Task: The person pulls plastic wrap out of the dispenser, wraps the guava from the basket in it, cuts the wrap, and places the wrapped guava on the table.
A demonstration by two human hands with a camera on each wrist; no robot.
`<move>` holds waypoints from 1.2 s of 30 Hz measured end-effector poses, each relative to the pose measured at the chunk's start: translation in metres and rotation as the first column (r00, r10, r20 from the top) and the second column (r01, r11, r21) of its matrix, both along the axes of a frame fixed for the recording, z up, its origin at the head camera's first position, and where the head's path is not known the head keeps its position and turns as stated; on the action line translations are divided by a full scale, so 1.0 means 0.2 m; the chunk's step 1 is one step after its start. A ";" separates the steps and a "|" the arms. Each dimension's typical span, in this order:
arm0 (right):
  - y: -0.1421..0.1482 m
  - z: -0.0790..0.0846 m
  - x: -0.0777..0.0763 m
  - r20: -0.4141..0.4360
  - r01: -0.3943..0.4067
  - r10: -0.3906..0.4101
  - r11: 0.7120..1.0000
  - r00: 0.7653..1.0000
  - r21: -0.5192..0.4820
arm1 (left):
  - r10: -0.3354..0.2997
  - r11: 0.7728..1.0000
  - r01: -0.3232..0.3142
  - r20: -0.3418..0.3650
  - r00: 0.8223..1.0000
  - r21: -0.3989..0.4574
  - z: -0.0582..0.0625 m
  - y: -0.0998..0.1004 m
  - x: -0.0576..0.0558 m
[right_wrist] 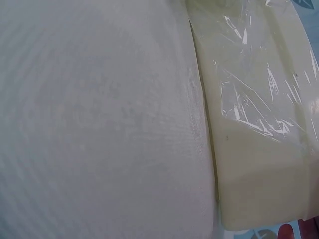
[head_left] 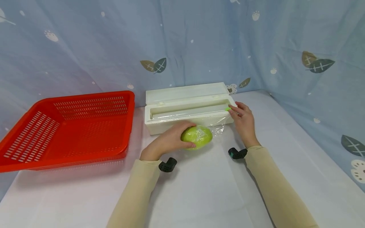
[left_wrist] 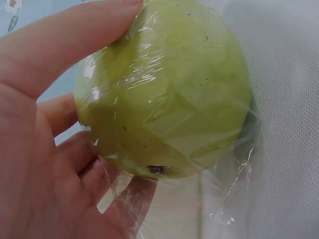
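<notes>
My left hand [head_left: 171, 137] grips a round green fruit [head_left: 201, 136] wrapped in clear cling film, just in front of a long white cling film box [head_left: 188, 122]. A small dark spot marks the fruit [left_wrist: 199, 84] in the left wrist view. Film [head_left: 218, 129] stretches from the fruit to the front of the box. The box's lid stands up at the back, and a roll of film [head_left: 191, 111] lies inside. At the box's right end, my right hand [head_left: 243, 122] pinches a small bright green slider [head_left: 227, 109] between thumb and finger.
A red plastic basket [head_left: 92, 155] with slotted walls stands on the left of the white-covered table [head_left: 205, 193]. Behind the box hangs a blue patterned curtain [head_left: 194, 47], which continues down the right side.
</notes>
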State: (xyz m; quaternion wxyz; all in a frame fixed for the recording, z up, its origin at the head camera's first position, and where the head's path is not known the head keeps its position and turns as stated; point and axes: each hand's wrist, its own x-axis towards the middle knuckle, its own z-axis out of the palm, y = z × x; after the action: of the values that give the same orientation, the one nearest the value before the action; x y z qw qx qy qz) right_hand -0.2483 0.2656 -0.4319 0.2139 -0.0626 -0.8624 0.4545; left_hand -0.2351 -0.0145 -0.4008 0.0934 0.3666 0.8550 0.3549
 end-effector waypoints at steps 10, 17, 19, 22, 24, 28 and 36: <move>-0.02 0.03 -0.01 -0.039 0.020 -0.017 0.996 0.999 0.088 | -0.005 1.000 0.005 -0.014 1.000 -0.002 0.01 -0.02 -0.01; -0.02 0.06 0.00 -0.159 0.012 0.040 0.950 0.986 0.312 | -0.004 1.000 0.003 -0.008 1.000 -0.026 0.01 -0.01 -0.01; -0.02 0.07 0.00 -0.200 0.012 0.063 0.935 0.978 0.354 | -0.004 1.000 0.004 -0.007 1.000 -0.022 0.01 -0.01 -0.01; -0.03 0.08 0.01 -0.232 0.018 0.076 0.925 0.970 0.379 | -0.007 1.000 0.007 -0.011 1.000 -0.012 0.01 -0.01 -0.01; -0.02 0.08 0.02 -0.236 0.019 0.077 0.925 0.969 0.379 | -0.009 1.000 0.009 -0.012 1.000 -0.006 0.01 -0.01 -0.01; -0.02 0.08 0.02 -0.230 0.012 0.079 0.928 0.970 0.373 | -0.015 1.000 0.015 -0.008 1.000 -0.006 0.02 0.00 -0.01; 0.00 0.06 0.02 -0.186 -0.028 0.099 0.935 0.977 0.353 | -0.009 1.000 0.009 0.000 1.000 -0.007 0.01 0.00 0.00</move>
State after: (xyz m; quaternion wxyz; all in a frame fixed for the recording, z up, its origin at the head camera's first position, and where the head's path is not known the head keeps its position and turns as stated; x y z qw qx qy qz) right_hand -0.2446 0.2659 -0.4205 0.2928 0.0506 -0.9047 0.3052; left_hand -0.2355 -0.0146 -0.3985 0.0965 0.3701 0.8546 0.3513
